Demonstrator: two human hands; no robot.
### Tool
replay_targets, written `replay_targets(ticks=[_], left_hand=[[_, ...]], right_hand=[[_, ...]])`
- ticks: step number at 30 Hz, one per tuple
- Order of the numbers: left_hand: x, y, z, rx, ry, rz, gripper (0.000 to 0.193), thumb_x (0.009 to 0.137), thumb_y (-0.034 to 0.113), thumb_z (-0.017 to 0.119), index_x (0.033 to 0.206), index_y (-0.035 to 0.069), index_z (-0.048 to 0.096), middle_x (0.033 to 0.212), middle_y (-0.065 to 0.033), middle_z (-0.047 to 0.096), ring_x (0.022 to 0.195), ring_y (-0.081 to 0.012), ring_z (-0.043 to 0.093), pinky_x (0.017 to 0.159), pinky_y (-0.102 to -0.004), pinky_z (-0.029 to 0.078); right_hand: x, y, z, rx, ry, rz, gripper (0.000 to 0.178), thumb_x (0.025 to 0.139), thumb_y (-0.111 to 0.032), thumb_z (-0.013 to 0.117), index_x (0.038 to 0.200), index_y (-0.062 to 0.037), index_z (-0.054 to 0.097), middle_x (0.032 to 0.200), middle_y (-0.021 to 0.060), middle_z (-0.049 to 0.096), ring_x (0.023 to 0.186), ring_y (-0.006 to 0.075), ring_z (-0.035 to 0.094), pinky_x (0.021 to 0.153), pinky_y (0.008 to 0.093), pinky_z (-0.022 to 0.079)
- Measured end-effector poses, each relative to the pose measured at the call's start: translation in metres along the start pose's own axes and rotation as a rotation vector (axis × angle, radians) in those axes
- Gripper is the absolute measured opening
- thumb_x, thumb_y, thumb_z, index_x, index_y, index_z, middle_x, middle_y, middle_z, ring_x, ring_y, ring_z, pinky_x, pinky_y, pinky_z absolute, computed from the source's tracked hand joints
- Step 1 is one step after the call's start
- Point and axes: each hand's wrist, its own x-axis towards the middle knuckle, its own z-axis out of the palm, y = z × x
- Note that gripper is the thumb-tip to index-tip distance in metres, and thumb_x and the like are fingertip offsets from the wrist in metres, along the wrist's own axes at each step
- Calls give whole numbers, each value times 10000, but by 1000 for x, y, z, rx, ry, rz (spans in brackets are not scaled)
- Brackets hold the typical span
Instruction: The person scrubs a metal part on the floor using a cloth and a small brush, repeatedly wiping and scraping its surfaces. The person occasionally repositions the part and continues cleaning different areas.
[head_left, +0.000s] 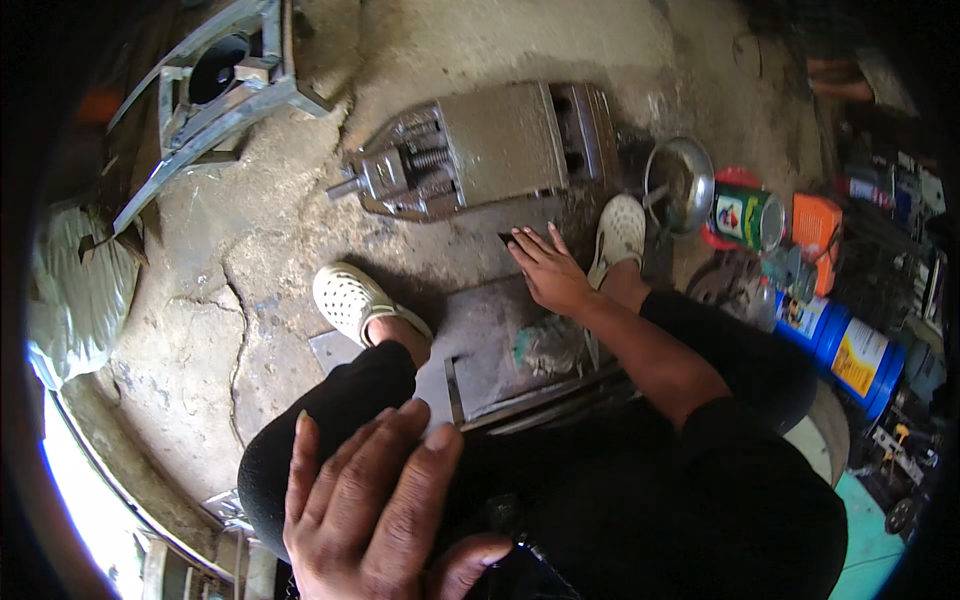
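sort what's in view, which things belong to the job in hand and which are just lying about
Likely part of the job:
small dark piece by the right hand
vise just beyond it
metal sheet

Apparently just lying about:
metal bowl
green can
orange case
blue bucket
metal frame
pale plastic bag

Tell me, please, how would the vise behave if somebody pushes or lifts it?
The vise is probably heavy for its size, as it looks mostly thick metal. Its shiny, oily-looking top may be slippery. Lying broad and low on the floor, it seems unlikely to tip or roll.
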Motion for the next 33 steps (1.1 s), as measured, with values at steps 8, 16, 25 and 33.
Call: replay_targets(ticks=[8, 16, 25, 33], left_hand=[[10, 22, 18, 64, -51, -159, 975, 842, 794, 527, 1350, -38, 562, 1249, -271, 649, 1200, -455, 613, 1174, -616, 269], [30, 37, 24, 82, -124, -169, 1004, 804, 808, 562, 1351, -33, 566, 1252, -265, 651, 1194, -446, 623, 1159, -631, 286], [47, 39, 20, 79, -51, 110, 734, 848, 571, 694, 1329, 21, 616, 1261, -187, 674, 1164, -377, 646, 1061, -543, 418], [34, 29, 12, 31, -15, 129, 725, 848, 548, 707, 1327, 12, 612, 1260, -186, 670, 1154, -378, 648, 1054, -538, 429]], right_hand=[[-59, -39, 72, 617, -606, 103, 414, 878, -236, 651, 1259, -77, 650, 1181, 180, 687, 1136, 362, 626, 987, 480, 475], [-64, -31, 100, 504, -204, 184, 617, 765, -424, 809, 1211, -46, 613, 1158, 193, 647, 1065, 387, 625, 926, 511, 466], [-96, 12, 129, -90, -357, 283, 212, 894, -201, 621, 1050, -62, 659, 1025, 143, 664, 983, 319, 646, 936, 507, 431], [-96, 15, 107, 61, -552, 230, 180, 867, -126, 570, 882, -64, 739, 936, 135, 730, 968, 323, 704, 944, 502, 493]])
